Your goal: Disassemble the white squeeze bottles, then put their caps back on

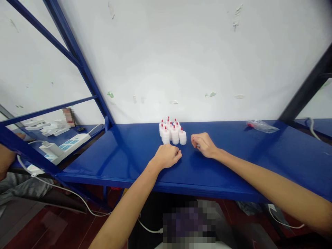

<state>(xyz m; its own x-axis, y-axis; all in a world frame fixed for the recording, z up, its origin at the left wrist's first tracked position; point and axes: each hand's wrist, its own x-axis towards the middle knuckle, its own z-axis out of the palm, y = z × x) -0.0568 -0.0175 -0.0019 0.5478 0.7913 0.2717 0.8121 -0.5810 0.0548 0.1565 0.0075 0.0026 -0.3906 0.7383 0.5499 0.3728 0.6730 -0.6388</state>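
A cluster of several white plastic squeeze bottles (175, 136) with red pointed caps stands upright on the blue table, close to the wall. My left hand (167, 155) rests on the tabletop just in front of the bottles, curled into a loose fist. To the right of the cluster lies my right hand (204, 144), also closed, its fingers folded in and turned toward the bottles. Nothing shows sticking out of either fist, and both are apart from one another.
A clear plastic bag (261, 126) with something red in it lies at the table's right rear. Left of the blue frame post (88, 79) are a white power strip (70, 145) and white boxes (55, 127). Another person's arm (6, 155) shows at the left edge.
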